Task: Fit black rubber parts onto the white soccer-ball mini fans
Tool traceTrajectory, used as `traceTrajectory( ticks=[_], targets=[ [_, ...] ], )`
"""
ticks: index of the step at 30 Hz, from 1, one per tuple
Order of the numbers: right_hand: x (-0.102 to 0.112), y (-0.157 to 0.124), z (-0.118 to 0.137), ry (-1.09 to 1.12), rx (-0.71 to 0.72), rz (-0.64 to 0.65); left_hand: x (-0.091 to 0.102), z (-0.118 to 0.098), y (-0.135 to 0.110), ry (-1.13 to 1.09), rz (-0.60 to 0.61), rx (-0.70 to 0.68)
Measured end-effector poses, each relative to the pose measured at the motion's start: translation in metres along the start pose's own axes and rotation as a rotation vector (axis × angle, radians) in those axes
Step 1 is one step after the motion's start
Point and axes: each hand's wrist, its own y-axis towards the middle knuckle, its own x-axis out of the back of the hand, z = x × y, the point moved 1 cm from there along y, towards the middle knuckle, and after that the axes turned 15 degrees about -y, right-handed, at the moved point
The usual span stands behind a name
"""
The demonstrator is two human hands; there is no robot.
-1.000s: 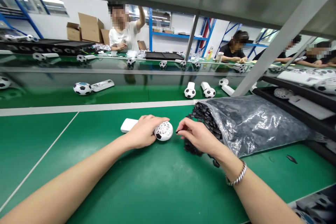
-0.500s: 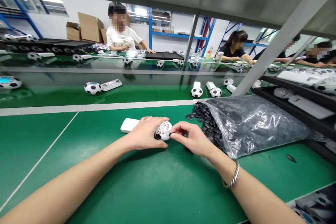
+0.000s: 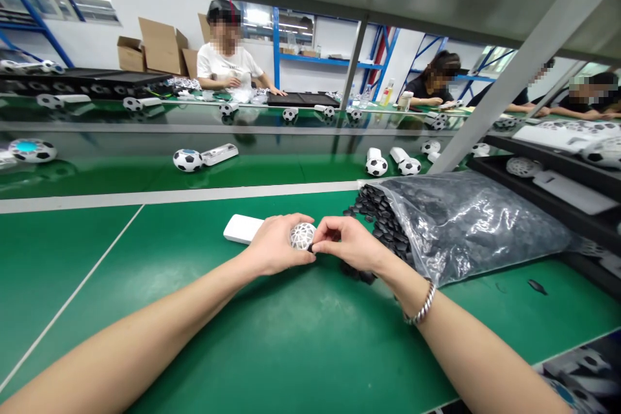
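At far left, on the glossy lane [image 3: 111,168] beyond the white edging [image 3: 194,196], I note a football-patterned unit [image 3: 33,150] with a blue patch on top. Further right on that lane lies a ball with an attached tray-like handle [image 3: 219,154], its hollow side up. Behind, a co-worker in a white shirt [image 3: 228,68] sits with 1 arm extended over a black tray [image 3: 310,99].

On my green counter [image 3: 301,349], a white handle [image 3: 242,229] projects to the left of my left hand [image 3: 281,246]. That hand is curled around the white lattice ball [image 3: 301,235], which sits low at the counter, between my 2 hands; the join of ball and handle is covered by my fingers. At the ball's lower right edge, my right hand [image 3: 345,242] pinches a small black piece [image 3: 311,248] between thumb and forefinger (whether it is seated in an opening, I cannot tell).

Just right of this, a heap of black pieces [image 3: 388,223] spills from the mouth of a clear plastic bag [image 3: 480,226]. My right wrist carries a twisted silver bracelet [image 3: 421,306]. Further right, 1 loose black part [image 3: 537,286] lies apart on the counter. At far right, stacked black trays [image 3: 504,176] hold more white units.
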Motion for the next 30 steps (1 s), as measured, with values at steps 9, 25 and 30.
traceTrajectory(
  ticks=[9,25,30],
  targets=[
    [-0.001,0.002,-0.005,0.034,-0.1,-0.069,0.001,-0.001,0.001,-0.063,0.02,0.017],
    [0.033,-0.011,-0.042,-0.701,-0.337,-0.004,0.023,0.005,-0.002,0.022,0.258,-0.149],
    [0.037,-0.011,-0.042,-0.657,-0.294,0.035,0.012,0.004,-0.005,-0.127,0.157,-0.097]
  ],
)
